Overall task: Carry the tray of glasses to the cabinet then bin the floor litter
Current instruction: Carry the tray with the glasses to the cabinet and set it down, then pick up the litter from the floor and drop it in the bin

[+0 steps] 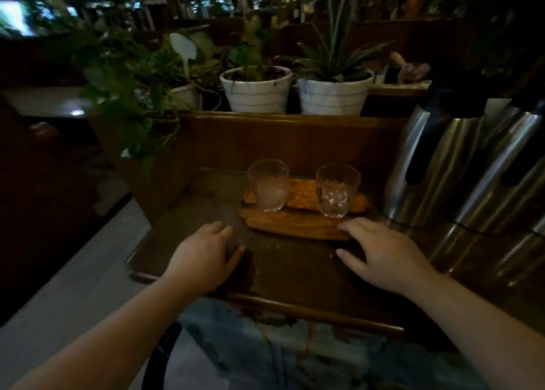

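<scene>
A wooden tray (292, 226) rests on a dark glossy cabinet top (283, 268). Two clear glasses stand on it: the left glass (267, 184) looks frosted, the right glass (337, 189) is clear. An orange woven mat (303, 196) lies under them. My left hand (203, 257) hovers just left of the tray's near corner, fingers apart and holding nothing. My right hand (383, 251) has its fingertips at the tray's near right edge, fingers spread, not gripping it. No floor litter is visible.
Two steel thermos jugs (460, 171) stand close to the right of the tray. White plant pots (256, 90) (333, 94) sit on a wooden ledge behind. Leafy vines (132, 94) hang at left. Pale floor (73, 286) runs along the left side.
</scene>
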